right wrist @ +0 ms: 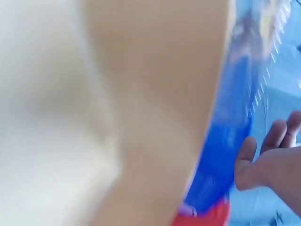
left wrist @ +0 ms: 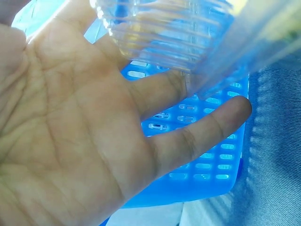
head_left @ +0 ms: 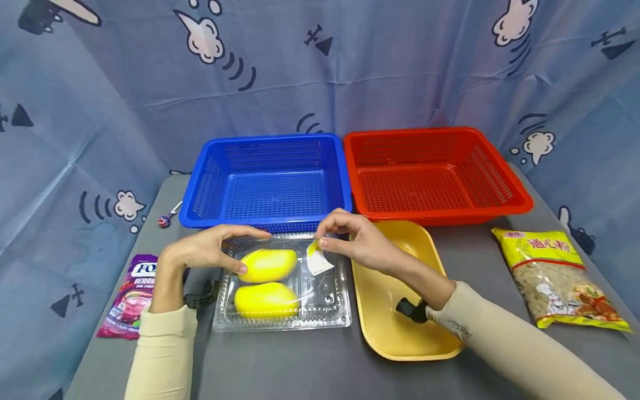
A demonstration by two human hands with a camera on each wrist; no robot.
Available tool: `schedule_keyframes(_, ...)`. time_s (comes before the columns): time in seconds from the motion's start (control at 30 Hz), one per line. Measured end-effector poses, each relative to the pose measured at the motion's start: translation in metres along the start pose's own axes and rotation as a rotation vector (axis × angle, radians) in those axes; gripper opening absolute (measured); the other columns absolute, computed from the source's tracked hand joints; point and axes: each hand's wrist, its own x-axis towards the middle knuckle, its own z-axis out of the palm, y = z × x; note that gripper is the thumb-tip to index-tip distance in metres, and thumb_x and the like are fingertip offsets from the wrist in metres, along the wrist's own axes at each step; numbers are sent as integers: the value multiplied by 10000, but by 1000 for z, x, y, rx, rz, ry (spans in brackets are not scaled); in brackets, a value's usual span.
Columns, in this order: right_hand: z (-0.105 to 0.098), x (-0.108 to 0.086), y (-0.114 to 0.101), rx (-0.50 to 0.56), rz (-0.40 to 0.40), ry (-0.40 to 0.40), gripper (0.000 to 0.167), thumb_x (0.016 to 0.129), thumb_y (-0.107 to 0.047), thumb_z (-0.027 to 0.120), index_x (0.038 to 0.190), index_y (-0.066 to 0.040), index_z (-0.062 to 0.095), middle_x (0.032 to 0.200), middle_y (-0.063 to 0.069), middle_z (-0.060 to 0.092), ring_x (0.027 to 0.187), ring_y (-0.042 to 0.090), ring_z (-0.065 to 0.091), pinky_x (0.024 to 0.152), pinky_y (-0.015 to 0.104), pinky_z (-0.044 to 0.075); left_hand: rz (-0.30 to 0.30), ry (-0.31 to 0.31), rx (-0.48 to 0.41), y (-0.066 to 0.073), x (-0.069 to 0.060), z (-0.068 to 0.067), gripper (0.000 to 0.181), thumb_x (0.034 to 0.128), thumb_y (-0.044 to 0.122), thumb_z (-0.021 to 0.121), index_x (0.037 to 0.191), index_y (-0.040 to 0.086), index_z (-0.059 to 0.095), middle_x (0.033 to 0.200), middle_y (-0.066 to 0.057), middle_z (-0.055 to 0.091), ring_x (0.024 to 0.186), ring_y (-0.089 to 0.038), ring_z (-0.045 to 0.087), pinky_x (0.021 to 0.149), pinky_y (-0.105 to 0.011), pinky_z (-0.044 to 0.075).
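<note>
A clear plastic clamshell box (head_left: 325, 316) with two yellow mangoes (head_left: 270, 265) inside lies at the middle front. My left hand (head_left: 200, 247) holds its left side, thumb on the lid and index finger along the back edge. In the left wrist view, two fingers (left wrist: 197, 136) stretch out near the box's ribbed wall (left wrist: 160, 35). My right hand (head_left: 367, 244) pinches the upper end of a white and yellow label (head_left: 318, 262) between thumb and forefinger, over the lid's right part. The right wrist view shows the hand (right wrist: 270, 162) only partly, with the label out of sight.
Behind the box stand a blue basket (head_left: 267, 218) and a red basket (head_left: 450, 213). A yellow tray (head_left: 385, 328) lies under my right forearm. Farther right is a pasta bag (head_left: 555, 278); at left are a purple candy bag (head_left: 132, 297) and a lollipop (head_left: 165, 220).
</note>
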Motion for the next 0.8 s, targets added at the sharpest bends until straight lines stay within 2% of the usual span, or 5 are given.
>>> schedule_keyframes(0.13,-28,-13,-7,-153,-16,-21,138,902,-95,765,1025,-141,721,967,36,584,940,262,502,825,321,423,12,-2,20,0,0,0,706,851,123,809,1493,181,520,1566,-38,497,1466,-340,402,1174,-665,309)
schedule_keyframes(0.23,-50,-23,-8,-264,7,-48,198,880,-116,794,1051,-164,706,947,54,583,902,245,498,778,283,422,5,-2,28,1,-1,-1,699,855,125,805,1491,194,523,1565,-42,497,1463,-346,405,1170,-666,315)
schedule_keyframes(0.43,-85,-46,5,-349,80,-116,220,868,-104,806,1029,-171,673,770,36,464,709,152,457,614,259,377,-5,-3,41,0,-2,-1,692,864,126,800,1493,187,520,1571,-60,489,1463,-372,400,1160,-675,325)
schedule_keyframes(0.57,-89,-61,22,-367,89,-134,231,853,-75,813,1027,-144,677,749,-12,449,675,92,435,591,243,360,-4,-6,42,-1,-2,-1,690,869,125,796,1495,195,517,1573,-54,487,1463,-372,401,1155,-676,334)
schedule_keyframes(0.8,-72,-78,45,-321,138,-137,233,841,-66,820,1013,-101,667,739,-16,462,654,57,422,579,199,343,-3,-4,47,0,-2,0,686,872,154,798,1496,194,516,1573,-61,488,1463,-384,403,1150,-678,339)
